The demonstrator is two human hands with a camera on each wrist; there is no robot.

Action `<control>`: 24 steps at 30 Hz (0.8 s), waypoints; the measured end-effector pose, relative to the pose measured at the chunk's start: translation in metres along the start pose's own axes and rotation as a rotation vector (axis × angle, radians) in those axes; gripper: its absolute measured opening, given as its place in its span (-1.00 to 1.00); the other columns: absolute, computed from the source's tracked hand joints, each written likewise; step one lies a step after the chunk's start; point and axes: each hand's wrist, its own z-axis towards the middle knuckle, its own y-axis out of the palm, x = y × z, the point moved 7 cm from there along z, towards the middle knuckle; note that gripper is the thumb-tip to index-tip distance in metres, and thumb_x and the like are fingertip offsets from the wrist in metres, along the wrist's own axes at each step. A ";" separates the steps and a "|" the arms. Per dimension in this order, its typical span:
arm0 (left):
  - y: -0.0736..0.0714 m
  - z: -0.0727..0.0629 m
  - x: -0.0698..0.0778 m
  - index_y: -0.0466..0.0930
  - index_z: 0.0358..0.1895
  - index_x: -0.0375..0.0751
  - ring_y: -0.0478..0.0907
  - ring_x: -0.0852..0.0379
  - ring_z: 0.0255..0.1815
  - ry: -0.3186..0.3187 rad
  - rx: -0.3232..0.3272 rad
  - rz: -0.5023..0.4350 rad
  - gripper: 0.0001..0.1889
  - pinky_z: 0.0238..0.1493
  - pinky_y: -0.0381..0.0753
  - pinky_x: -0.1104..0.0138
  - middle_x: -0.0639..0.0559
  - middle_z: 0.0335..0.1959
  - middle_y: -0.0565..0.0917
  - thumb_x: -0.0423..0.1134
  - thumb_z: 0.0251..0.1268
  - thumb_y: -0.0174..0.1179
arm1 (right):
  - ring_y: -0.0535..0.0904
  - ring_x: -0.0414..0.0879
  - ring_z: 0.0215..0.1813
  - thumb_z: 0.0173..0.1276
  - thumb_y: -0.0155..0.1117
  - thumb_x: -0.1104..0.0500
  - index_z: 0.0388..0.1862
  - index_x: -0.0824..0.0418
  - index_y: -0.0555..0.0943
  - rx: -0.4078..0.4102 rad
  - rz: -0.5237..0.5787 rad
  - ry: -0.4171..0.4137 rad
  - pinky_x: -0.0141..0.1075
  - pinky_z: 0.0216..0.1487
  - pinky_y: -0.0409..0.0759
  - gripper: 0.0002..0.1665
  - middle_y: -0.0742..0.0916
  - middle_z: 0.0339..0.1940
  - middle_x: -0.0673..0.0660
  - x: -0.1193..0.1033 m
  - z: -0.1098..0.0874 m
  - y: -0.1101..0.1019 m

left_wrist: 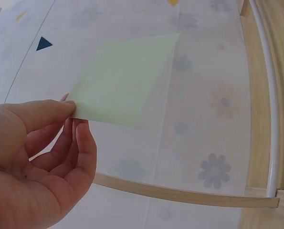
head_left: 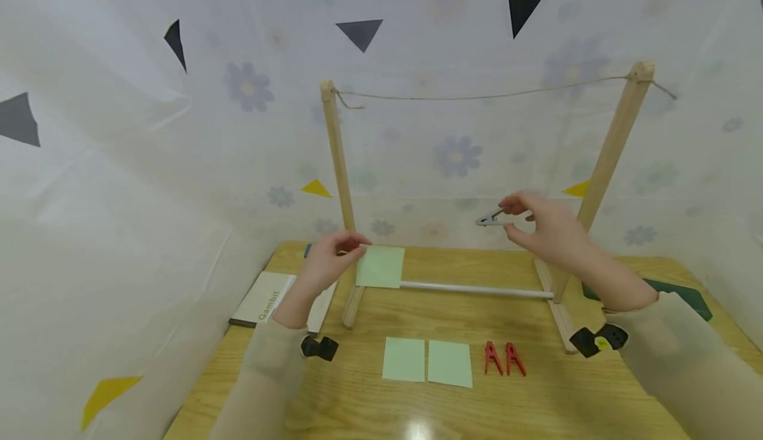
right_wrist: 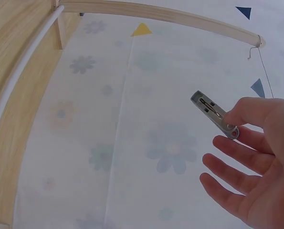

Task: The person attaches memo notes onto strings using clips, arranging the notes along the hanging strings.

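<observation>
My left hand [head_left: 330, 260] pinches a pale green paper square [head_left: 381, 266] by one corner, in front of the left wooden post. The left wrist view shows the sheet [left_wrist: 125, 83] held between thumb and fingers. On the other side, my right hand [head_left: 548, 228] holds a grey clothespin [head_left: 491, 218] by its handles, raised in the air below the string [head_left: 477, 97]. In the right wrist view the clothespin [right_wrist: 213, 113] sits between thumb and index finger, the other fingers spread. Two more green squares [head_left: 403, 359] and two red clothespins [head_left: 493, 358] lie on the table.
A wooden frame with a left post [head_left: 338, 155] and right post [head_left: 614, 145] carries the string; a white bar [head_left: 477, 289] joins its feet. A book [head_left: 262, 297] lies at the left, a dark green object [head_left: 685, 297] at the right. Patterned fabric [head_left: 417, 162] hangs behind.
</observation>
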 end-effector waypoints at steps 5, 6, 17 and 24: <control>-0.005 0.005 0.007 0.70 0.01 -0.04 0.62 0.01 -0.05 -0.008 0.001 -0.008 -0.81 -0.05 0.59 0.14 -0.05 -0.02 0.70 -0.20 0.44 0.19 | 0.61 0.18 0.02 0.34 0.30 0.31 0.14 0.34 0.53 0.066 0.013 -0.018 0.06 -0.05 0.61 -0.60 0.69 0.04 0.31 -0.004 0.007 -0.009; -0.006 0.006 0.008 0.70 0.02 -0.05 0.62 0.02 -0.05 -0.008 0.000 -0.011 -0.81 -0.06 0.58 0.16 -0.05 -0.02 0.69 -0.20 0.44 0.19 | 0.60 0.17 0.03 0.34 0.30 0.31 0.15 0.34 0.52 0.076 0.022 -0.022 0.05 -0.04 0.61 -0.60 0.68 0.05 0.31 -0.005 0.009 -0.011; -0.023 0.031 0.013 0.67 0.06 -0.16 0.60 0.04 -0.07 0.012 0.019 -0.130 -0.77 0.03 0.58 0.16 -0.12 -0.03 0.68 -0.22 0.44 0.18 | 0.65 0.11 0.07 0.32 0.27 0.41 0.19 0.34 0.51 0.103 0.085 -0.126 -0.10 -0.04 0.65 -0.56 0.70 0.07 0.26 -0.017 0.035 -0.025; -0.037 0.046 0.020 0.65 0.09 -0.23 0.59 0.03 -0.02 -0.009 0.037 -0.211 -0.75 0.14 0.59 0.09 -0.17 0.02 0.66 -0.25 0.44 0.18 | 0.65 0.07 0.07 0.34 0.27 0.37 0.20 0.29 0.52 0.125 0.107 -0.072 -0.24 -0.02 0.65 -0.56 0.72 0.04 0.21 -0.018 0.052 -0.034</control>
